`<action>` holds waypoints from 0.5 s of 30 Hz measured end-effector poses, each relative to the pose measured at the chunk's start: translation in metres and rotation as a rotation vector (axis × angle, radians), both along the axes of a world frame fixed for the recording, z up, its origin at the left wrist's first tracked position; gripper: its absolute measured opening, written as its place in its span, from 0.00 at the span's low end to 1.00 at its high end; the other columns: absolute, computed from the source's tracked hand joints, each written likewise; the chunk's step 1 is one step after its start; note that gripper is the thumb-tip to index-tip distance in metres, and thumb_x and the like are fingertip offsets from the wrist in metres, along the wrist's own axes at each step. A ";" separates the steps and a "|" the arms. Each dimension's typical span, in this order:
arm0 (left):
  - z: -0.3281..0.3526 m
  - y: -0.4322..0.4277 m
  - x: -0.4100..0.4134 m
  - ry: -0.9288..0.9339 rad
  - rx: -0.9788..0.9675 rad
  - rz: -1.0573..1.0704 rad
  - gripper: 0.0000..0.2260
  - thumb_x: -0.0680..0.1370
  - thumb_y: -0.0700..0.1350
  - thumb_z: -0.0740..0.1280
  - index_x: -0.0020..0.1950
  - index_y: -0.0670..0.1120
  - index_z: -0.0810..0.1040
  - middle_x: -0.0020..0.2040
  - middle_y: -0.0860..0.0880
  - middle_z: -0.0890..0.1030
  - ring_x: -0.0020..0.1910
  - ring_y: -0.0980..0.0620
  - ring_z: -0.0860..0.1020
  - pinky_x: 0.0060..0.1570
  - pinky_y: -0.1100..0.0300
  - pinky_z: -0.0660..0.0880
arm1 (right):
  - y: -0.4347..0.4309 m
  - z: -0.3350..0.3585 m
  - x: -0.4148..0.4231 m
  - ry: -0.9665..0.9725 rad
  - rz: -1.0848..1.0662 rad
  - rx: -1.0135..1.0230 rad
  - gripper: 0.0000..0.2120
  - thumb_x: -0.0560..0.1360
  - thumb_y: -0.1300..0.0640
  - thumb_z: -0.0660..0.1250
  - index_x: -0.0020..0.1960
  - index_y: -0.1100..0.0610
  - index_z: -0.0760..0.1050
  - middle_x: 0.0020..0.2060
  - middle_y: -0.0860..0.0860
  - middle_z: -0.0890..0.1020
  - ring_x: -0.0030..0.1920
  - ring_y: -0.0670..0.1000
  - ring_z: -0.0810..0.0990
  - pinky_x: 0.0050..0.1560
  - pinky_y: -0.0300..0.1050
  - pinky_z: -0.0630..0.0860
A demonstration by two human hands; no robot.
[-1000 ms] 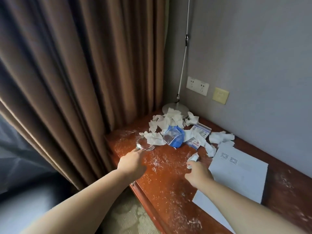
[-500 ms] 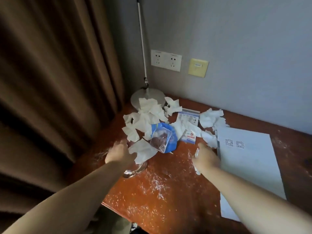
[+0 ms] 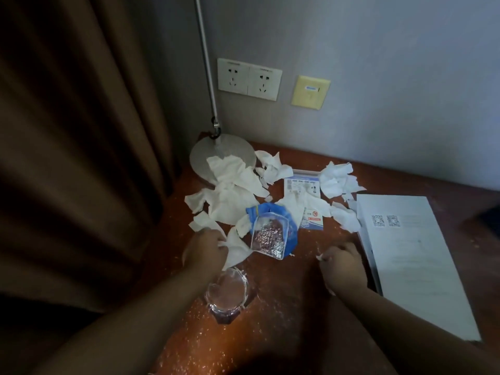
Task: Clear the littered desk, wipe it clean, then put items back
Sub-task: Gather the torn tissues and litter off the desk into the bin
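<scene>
Torn white tissue scraps point(image 3: 232, 196) litter the back left of the reddish wooden desk point(image 3: 286, 299), which is dusted with white specks. My left hand point(image 3: 205, 249) grips a tissue scrap point(image 3: 236, 249) at the pile's near edge. My right hand point(image 3: 342, 266) is curled around a small white tissue piece, next to the white paper sheet point(image 3: 411, 255). A blue and clear plastic packet point(image 3: 270, 234) lies between my hands. Close to my left forearm stands a clear glass ashtray point(image 3: 226, 290).
A lamp base point(image 3: 213, 155) with a thin pole sits in the corner. A printed sachet point(image 3: 303, 185) and more tissue point(image 3: 338, 180) lie near the wall. Wall sockets point(image 3: 249, 78) and a yellow plate point(image 3: 310, 92) hang above. A brown curtain point(image 3: 75, 131) borders the desk's left side.
The view has tilted down and moved closer to the desk. My left hand moved from the ashtray to the tissue pile and took hold of a scrap. My right hand kept its tissue piece.
</scene>
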State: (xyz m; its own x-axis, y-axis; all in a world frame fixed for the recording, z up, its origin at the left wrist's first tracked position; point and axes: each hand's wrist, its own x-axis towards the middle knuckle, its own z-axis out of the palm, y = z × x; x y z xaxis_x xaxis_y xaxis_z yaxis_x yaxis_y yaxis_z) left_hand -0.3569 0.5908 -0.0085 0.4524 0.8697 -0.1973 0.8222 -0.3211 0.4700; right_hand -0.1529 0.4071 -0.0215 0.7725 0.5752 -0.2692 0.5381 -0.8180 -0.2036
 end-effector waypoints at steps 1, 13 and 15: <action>0.000 0.007 -0.002 0.014 0.037 -0.001 0.10 0.74 0.43 0.68 0.54 0.47 0.80 0.58 0.48 0.75 0.58 0.49 0.72 0.51 0.60 0.70 | 0.007 0.002 0.000 -0.014 0.003 0.070 0.07 0.75 0.53 0.63 0.48 0.52 0.80 0.62 0.53 0.75 0.67 0.54 0.66 0.66 0.48 0.64; -0.006 0.069 0.012 0.389 0.010 -0.429 0.41 0.69 0.53 0.74 0.73 0.50 0.52 0.74 0.42 0.29 0.74 0.44 0.32 0.72 0.49 0.52 | 0.125 0.016 -0.022 0.209 0.232 -0.184 0.63 0.59 0.33 0.73 0.73 0.43 0.28 0.74 0.59 0.33 0.74 0.63 0.36 0.72 0.63 0.46; -0.008 0.076 0.019 0.396 -0.083 -0.447 0.57 0.66 0.54 0.77 0.75 0.53 0.33 0.74 0.44 0.28 0.75 0.43 0.36 0.72 0.47 0.51 | 0.125 0.004 -0.032 0.224 0.234 -0.173 0.60 0.61 0.33 0.73 0.74 0.42 0.31 0.75 0.59 0.36 0.75 0.62 0.39 0.72 0.62 0.48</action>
State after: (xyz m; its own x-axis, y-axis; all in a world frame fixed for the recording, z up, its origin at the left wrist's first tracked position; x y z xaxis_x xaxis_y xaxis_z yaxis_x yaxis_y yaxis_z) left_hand -0.3382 0.6666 -0.0166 0.6489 0.5863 -0.4850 0.7335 -0.6514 0.1939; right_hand -0.1845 0.5319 -0.0172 0.5364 0.6603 -0.5256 0.6721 -0.7109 -0.2071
